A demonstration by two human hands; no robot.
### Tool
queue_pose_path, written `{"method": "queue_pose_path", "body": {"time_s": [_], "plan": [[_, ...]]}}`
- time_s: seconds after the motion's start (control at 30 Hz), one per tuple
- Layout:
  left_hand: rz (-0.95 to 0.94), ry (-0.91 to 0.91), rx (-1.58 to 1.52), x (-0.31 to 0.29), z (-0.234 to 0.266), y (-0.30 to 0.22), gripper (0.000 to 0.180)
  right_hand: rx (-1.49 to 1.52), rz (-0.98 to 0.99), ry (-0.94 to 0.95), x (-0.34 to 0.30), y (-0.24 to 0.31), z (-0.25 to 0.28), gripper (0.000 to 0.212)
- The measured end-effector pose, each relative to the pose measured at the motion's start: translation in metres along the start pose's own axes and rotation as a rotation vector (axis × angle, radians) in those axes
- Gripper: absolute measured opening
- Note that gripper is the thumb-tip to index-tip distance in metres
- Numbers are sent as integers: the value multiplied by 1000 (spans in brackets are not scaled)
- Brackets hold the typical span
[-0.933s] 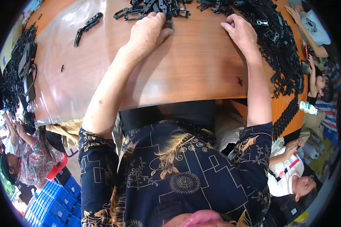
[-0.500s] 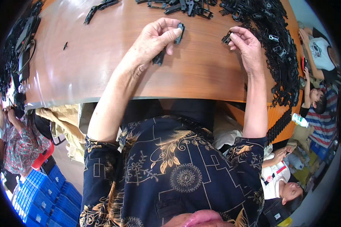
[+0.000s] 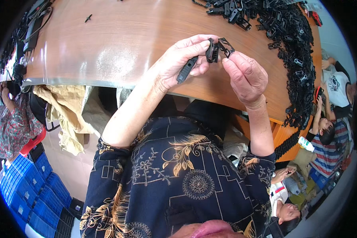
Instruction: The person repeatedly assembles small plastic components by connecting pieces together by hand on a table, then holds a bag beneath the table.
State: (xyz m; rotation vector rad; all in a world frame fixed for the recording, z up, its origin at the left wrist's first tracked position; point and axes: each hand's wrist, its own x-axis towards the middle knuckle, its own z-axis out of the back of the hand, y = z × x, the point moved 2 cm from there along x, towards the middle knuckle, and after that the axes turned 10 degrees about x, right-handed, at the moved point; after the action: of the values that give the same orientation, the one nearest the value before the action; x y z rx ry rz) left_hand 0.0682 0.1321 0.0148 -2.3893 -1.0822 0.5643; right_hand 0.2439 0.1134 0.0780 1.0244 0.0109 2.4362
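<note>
Over the table, my left hand is closed, pinching a black ribbed plastic part between thumb and fingers. A dark grey, long narrow plastic piece is also held in that hand, sticking out below the palm. My right hand is closed too, its fingertips gripping a small black open-framed plastic piece. This frame meets the right side of the ribbed part or lies very near it; I cannot tell whether they are joined.
A brown wooden table carries a long heap of black plastic parts along its far right side. A tiny black piece lies at far left. Blue crates stand lower left. Other people sit at both sides.
My hands have come together from well apart, the right one moving left and toward me. The framed piece now sits beside the ribbed part. The whole view has shifted a little.
</note>
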Motion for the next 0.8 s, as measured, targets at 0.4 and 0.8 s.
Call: {"method": "queue_pose_path", "body": {"time_s": [0.4,0.8], "plan": [[2,8,177,0,-7,8,32,-86,160,202,-4,4,5,21],[61,87,242,0,-4,13,25,57,206,260,-2,5,14,19]]}}
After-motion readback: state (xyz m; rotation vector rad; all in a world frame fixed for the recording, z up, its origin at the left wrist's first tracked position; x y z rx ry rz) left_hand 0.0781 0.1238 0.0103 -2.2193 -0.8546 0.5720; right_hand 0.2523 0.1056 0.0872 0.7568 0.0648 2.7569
